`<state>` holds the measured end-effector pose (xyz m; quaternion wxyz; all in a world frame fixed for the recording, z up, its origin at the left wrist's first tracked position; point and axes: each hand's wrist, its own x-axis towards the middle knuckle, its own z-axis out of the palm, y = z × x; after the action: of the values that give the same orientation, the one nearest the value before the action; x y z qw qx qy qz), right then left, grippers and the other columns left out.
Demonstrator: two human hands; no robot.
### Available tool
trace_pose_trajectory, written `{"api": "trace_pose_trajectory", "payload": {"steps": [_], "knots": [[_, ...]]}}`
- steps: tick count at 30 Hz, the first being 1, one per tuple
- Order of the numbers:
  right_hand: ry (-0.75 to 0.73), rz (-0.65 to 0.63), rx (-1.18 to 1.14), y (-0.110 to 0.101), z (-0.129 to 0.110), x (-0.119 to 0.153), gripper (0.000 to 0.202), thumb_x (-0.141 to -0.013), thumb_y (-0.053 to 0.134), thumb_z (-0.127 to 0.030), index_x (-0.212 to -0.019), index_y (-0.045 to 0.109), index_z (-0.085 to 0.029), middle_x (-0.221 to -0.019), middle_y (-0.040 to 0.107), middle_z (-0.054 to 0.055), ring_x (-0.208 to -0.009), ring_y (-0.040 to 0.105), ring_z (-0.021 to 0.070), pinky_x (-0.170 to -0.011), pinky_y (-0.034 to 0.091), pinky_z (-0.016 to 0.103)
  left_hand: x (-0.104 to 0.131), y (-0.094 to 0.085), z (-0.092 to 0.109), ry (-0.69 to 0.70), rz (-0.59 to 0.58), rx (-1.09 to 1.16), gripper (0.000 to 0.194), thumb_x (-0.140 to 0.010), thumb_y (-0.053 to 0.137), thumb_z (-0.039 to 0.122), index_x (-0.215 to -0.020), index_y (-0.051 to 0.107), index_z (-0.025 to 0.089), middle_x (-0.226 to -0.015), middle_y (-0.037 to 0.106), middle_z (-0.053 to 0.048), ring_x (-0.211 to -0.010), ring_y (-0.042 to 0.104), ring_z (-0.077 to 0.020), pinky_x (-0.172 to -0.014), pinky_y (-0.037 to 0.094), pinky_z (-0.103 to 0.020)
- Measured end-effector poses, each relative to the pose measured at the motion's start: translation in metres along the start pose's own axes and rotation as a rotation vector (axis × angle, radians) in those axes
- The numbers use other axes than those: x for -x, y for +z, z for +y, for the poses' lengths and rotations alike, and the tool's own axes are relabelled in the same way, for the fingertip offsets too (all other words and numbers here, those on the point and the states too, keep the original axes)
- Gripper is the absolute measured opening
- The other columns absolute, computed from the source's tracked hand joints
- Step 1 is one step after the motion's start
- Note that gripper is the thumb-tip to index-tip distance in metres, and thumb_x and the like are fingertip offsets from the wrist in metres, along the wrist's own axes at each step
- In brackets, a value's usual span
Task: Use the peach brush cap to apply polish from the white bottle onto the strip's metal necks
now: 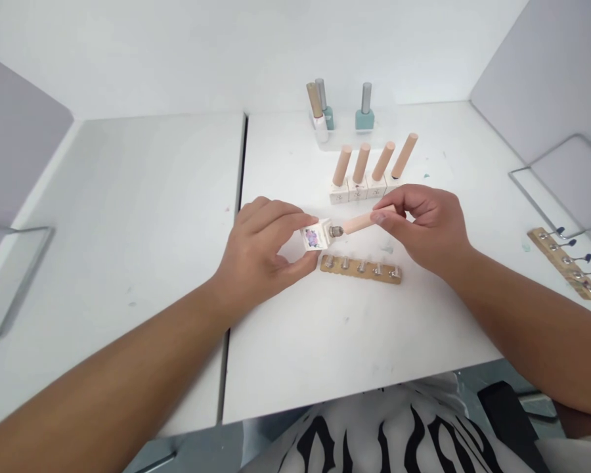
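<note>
My left hand point(263, 246) grips a white square nail polish bottle point(316, 236) with a purple flower print, tilted so its threaded neck points right. Between the fingertips of my right hand point(418, 223) is a peach nail polish cap point(362, 223), its lower end right at the bottle's neck; whether the brush is still inside cannot be made out. Just below lies a wooden strip point(360, 270) with several clear nail tips on it. Behind my hands stands a row of white bottles point(358, 190) with peach caps.
At the back, a clear plastic tray point(342, 140) holds a teal bottle point(364, 119) and others. Another wooden strip point(564, 263) with dark-painted nail tips lies at the right, beside a metal-framed stand point(519, 190). A similar frame point(20, 289) is at the left. A dark gap point(241, 164) divides the tabletop.
</note>
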<state>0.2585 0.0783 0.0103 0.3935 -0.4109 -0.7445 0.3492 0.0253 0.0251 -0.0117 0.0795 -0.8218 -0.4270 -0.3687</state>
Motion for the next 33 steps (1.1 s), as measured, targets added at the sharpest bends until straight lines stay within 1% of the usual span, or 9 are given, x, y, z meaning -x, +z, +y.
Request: {"api": "trace_pose_trajectory", "payload": {"steps": [4,7,11,15,19,23,26,29,33], "knots": [[0.075,0.034,-0.101,-0.004,0.007,0.000,0.016,-0.076,0.071,-0.032,-0.067,0.067,-0.019,-0.053,0.050,-0.003,-0.049,0.042,0.0072,-0.044,0.036,0.022,0.002,-0.002,0.001,-0.093,-0.041,0.061,0.038,-0.076,0.068,0.019,-0.109,0.055,0.034,-0.093,0.063,0.000,-0.077,0.059,-0.0198,-0.064,0.050,-0.037],[0.086,0.047,-0.162,-0.003,0.011,0.000,0.017,-0.075,0.072,-0.033,-0.066,0.066,-0.020,-0.052,0.049,-0.003,-0.048,0.041,0.0074,-0.043,0.035,0.023,0.003,-0.003,0.001,-0.128,-0.035,0.105,0.036,-0.076,0.068,0.018,-0.107,0.057,0.033,-0.093,0.063,0.000,-0.079,0.059,-0.0196,-0.065,0.051,-0.037],[0.104,0.061,-0.190,-0.002,0.011,-0.001,0.017,-0.075,0.072,-0.031,-0.065,0.065,-0.020,-0.052,0.047,-0.003,-0.048,0.039,0.0069,-0.042,0.033,0.023,0.003,-0.003,0.000,-0.130,-0.026,0.150,0.035,-0.075,0.068,0.018,-0.107,0.058,0.031,-0.092,0.062,-0.001,-0.079,0.058,-0.0191,-0.066,0.052,-0.037],[0.138,0.072,-0.218,-0.002,0.010,-0.003,0.021,-0.076,0.071,-0.028,-0.061,0.061,-0.018,-0.050,0.044,-0.004,-0.046,0.035,0.0058,-0.041,0.029,0.023,0.005,-0.003,0.001,-0.157,-0.049,0.152,0.037,-0.076,0.068,0.018,-0.108,0.057,0.032,-0.095,0.062,-0.001,-0.081,0.058,-0.0193,-0.067,0.052,-0.037],[0.162,0.062,-0.255,-0.003,0.011,-0.005,0.020,-0.077,0.070,-0.026,-0.061,0.060,-0.018,-0.049,0.044,-0.004,-0.046,0.036,0.0060,-0.042,0.029,0.023,0.005,-0.004,0.002,-0.181,-0.061,0.168,0.036,-0.077,0.068,0.018,-0.108,0.057,0.034,-0.095,0.061,-0.001,-0.082,0.058,-0.0198,-0.068,0.052,-0.039],[0.171,0.052,-0.309,-0.004,0.012,-0.007,0.018,-0.076,0.070,-0.023,-0.061,0.062,-0.019,-0.048,0.045,-0.004,-0.046,0.037,0.0061,-0.043,0.030,0.024,0.004,-0.004,0.001,-0.170,-0.049,0.181,0.036,-0.077,0.069,0.018,-0.107,0.057,0.033,-0.094,0.061,0.000,-0.082,0.059,-0.0194,-0.066,0.053,-0.038],[0.174,0.050,-0.338,-0.006,0.013,-0.007,0.018,-0.075,0.070,-0.021,-0.060,0.062,-0.019,-0.047,0.044,-0.005,-0.045,0.037,0.0058,-0.043,0.029,0.024,0.005,-0.004,-0.003,-0.131,-0.036,0.185,0.037,-0.075,0.070,0.017,-0.108,0.059,0.031,-0.093,0.062,0.000,-0.080,0.058,-0.0184,-0.064,0.053,-0.038],[0.156,0.002,-0.360,-0.010,0.017,-0.008,0.016,-0.074,0.071,-0.023,-0.061,0.063,-0.019,-0.047,0.045,-0.005,-0.045,0.037,0.0057,-0.043,0.029,0.024,0.007,-0.006,-0.008,-0.120,-0.044,0.189,0.038,-0.075,0.070,0.016,-0.109,0.059,0.030,-0.093,0.062,0.000,-0.080,0.059,-0.0190,-0.064,0.054,-0.039],[0.135,-0.156,-0.386,-0.018,0.024,-0.012,0.017,-0.071,0.073,-0.027,-0.062,0.063,-0.017,-0.047,0.046,-0.005,-0.045,0.036,0.0047,-0.043,0.026,0.022,0.011,-0.010,-0.014,-0.160,-0.025,0.221,0.039,-0.072,0.073,0.017,-0.108,0.062,0.031,-0.092,0.062,-0.001,-0.079,0.059,-0.0205,-0.064,0.053,-0.042]]}}
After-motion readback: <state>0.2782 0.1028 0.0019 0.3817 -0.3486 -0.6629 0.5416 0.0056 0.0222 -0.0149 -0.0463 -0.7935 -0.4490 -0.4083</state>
